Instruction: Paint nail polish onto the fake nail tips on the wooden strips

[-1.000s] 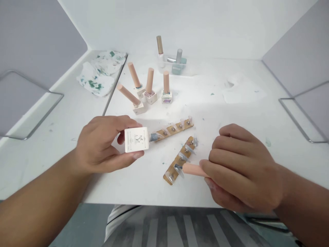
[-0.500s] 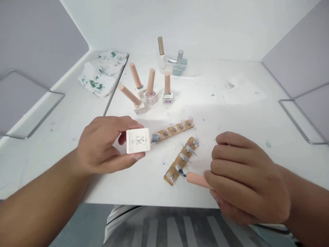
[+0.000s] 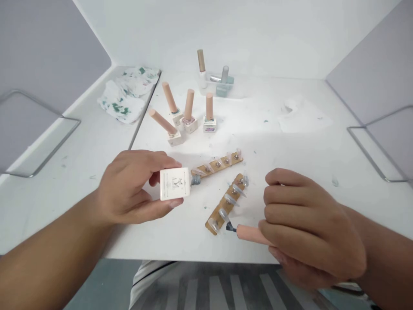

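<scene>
My left hand [image 3: 135, 187] grips a white square nail polish bottle [image 3: 175, 184] on its side, its uncapped grey neck pointing right. In my right hand [image 3: 309, 228] is the peach-handled nail polish brush [image 3: 253, 234], its dark grey bristles at the tip of a nail on the nearer strip. That wooden strip [image 3: 219, 209] carries several false nails, most coated grey. Behind it lies a second wooden strip [image 3: 211, 167] with several clear-looking false nails on metal studs. Whether the bristles touch the nail, I cannot tell.
Several peach-capped polish bottles [image 3: 189, 107] stand at the back left. A clear tray [image 3: 238, 90] behind them holds more bottles. Stained tissues [image 3: 121, 101] lie far left, a white sheet [image 3: 305, 118] far right. Metal wire frames [image 3: 371, 150] flank the table.
The brush in my right hand has drawn slightly right and down, to the nail's tip. The bottle in my left hand is a little lower in view, and the whole view has shifted slightly.
</scene>
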Demonstrator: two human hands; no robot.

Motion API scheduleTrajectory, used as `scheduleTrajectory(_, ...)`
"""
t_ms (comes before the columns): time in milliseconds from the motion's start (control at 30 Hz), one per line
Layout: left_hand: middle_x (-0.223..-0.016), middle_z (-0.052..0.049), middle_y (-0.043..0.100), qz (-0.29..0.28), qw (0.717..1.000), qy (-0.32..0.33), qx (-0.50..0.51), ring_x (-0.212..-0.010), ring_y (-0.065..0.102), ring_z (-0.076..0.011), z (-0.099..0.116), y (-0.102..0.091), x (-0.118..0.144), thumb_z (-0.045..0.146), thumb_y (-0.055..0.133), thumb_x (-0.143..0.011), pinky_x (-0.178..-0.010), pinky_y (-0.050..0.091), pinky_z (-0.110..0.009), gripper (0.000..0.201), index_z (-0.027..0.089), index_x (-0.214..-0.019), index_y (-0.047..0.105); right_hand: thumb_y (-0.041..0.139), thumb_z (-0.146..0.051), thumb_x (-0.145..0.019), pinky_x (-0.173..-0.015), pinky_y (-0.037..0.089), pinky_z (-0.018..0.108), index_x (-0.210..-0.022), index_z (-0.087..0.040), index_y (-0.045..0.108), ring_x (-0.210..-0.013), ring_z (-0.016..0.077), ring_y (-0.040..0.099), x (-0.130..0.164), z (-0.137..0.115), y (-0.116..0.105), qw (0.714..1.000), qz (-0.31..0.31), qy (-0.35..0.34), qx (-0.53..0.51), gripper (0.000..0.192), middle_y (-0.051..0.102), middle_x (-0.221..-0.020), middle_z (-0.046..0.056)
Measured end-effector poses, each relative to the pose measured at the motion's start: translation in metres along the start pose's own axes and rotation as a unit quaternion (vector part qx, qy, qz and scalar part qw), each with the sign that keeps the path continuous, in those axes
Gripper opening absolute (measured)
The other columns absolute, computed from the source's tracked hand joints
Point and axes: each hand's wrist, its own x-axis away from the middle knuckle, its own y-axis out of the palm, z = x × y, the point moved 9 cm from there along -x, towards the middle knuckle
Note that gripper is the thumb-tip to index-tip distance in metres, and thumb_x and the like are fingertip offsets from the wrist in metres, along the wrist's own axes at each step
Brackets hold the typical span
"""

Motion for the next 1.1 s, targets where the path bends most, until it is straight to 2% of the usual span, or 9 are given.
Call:
scheduleTrajectory(133,-0.058,0.0,0.051,0.001,1.0,0.005,0.002,-0.047,0.044,-0.0135,0.001,0.0,0.001,0.032,0.062,-0.083,-0.041,0.036,-0.027,0.035,0.013,-0.111,0.053,0.053,-0.01,-0.069,-0.054,0.03,0.036,-0.065,-0.017,0.054,-0.049,0.0141,0.032,0.001,0.008,-0.006,0.999,0.021,0.02,-0.015,0.008,0.04,-0.048,0.0)
scheduleTrajectory(267,-0.057,0.001,0.05,0.005,1.0,0.016,0.01,-0.046,0.042,-0.013,0.006,0.0,-0.001,0.03,0.062,-0.083,-0.041,0.033,-0.026,0.034,0.012,-0.111,0.053,0.052,-0.01,-0.067,-0.055,0.032,0.035,-0.077,-0.016,0.054,-0.05,0.0146,0.038,0.002,0.023,-0.018,0.995,0.075,0.059,-0.022,0.012,0.046,-0.051,0.001)
scheduleTrajectory(467,-0.058,0.0,0.053,0.006,1.0,0.031,-0.002,-0.045,0.043,-0.0125,0.016,0.002,-0.005,0.031,0.061,-0.083,-0.043,0.032,-0.027,0.033,0.013,-0.108,0.052,0.054,-0.011,-0.077,-0.055,0.034,0.032,-0.087,-0.012,0.057,-0.052,0.0124,0.043,0.008,0.043,-0.022,0.975,0.152,0.118,-0.108,0.01,0.049,-0.057,0.001)
scheduleTrajectory(633,-0.058,0.001,0.055,0.016,0.999,0.029,-0.019,-0.044,0.046,-0.013,0.021,0.0,-0.006,0.034,0.055,-0.087,-0.042,0.033,-0.027,0.029,0.015,-0.109,0.051,0.053,-0.011,-0.083,-0.057,0.036,0.032,-0.092,-0.012,0.058,-0.056,0.0125,0.043,0.014,0.051,-0.014,0.964,0.166,0.151,-0.144,0.01,0.05,-0.06,0.001)
scheduleTrajectory(833,-0.055,0.002,0.052,0.012,0.998,0.06,-0.015,-0.04,0.045,-0.0123,0.029,-0.001,-0.012,0.032,0.056,-0.087,-0.039,0.032,-0.026,0.031,0.013,-0.11,0.048,0.053,-0.014,-0.086,-0.06,0.036,0.032,-0.103,-0.011,0.059,-0.058,0.0125,0.042,0.017,0.053,-0.005,0.96,0.17,0.15,-0.167,0.018,0.048,-0.063,0.0)
scheduleTrajectory(1100,-0.054,0.003,0.051,0.043,0.998,0.047,0.002,-0.039,0.044,-0.0118,0.027,0.0,-0.009,0.035,0.053,-0.089,-0.037,0.033,-0.026,0.031,0.015,-0.112,0.048,0.051,-0.016,-0.087,-0.059,0.036,0.032,-0.101,-0.013,0.059,-0.057,0.013,0.043,0.015,0.053,-0.004,0.958,0.177,0.154,-0.165,0.016,0.049,-0.063,0.0)
